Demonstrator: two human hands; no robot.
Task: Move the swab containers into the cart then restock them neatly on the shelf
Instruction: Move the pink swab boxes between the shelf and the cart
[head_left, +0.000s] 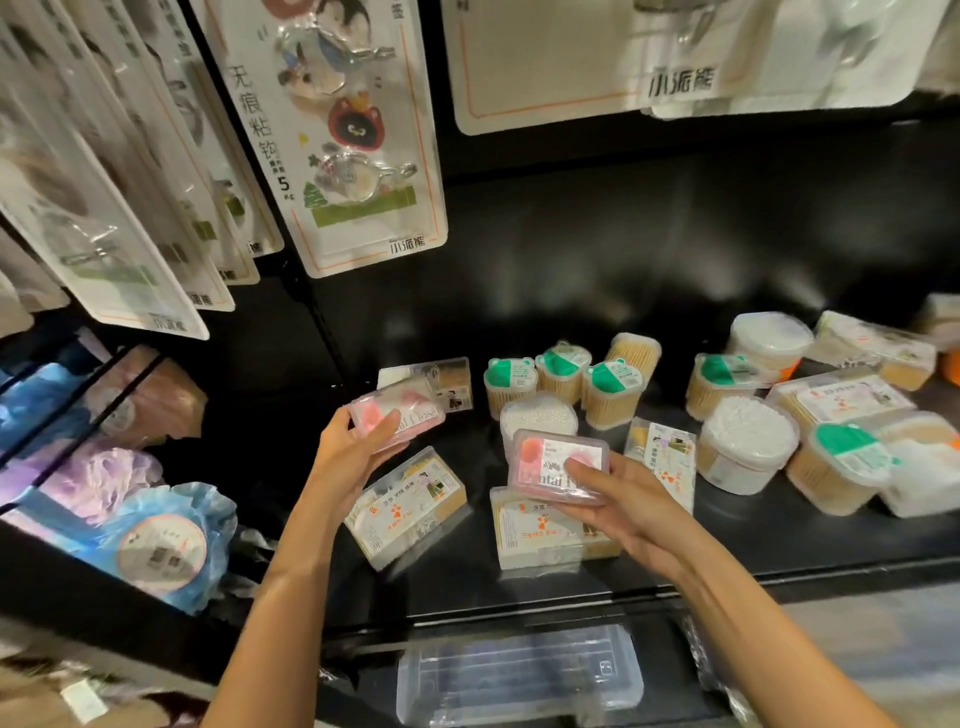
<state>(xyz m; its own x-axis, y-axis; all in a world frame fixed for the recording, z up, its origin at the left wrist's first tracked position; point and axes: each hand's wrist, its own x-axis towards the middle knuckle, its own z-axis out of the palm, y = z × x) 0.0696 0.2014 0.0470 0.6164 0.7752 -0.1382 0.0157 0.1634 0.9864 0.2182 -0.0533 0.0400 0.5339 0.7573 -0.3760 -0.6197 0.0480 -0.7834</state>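
Observation:
My left hand (358, 451) grips a pink flat box (397, 413) above the black shelf (779, 535). My right hand (618, 501) holds a second pink box (558, 462) just over a clear rectangular box (540, 530) lying on the shelf. Another clear rectangular box (410, 506) rests tilted between my hands. Green-lidded swab tubs (511, 384) stand at the back, one more (841, 467) at the right. Round white swab tubs (745, 447) sit right of my right hand.
Carded hook packs (343, 135) hang above the shelf on the left. Bath sponges in bags (161, 540) fill the neighbouring shelf to the left. A clear plastic case (519, 675) lies on the lower shelf below my arms.

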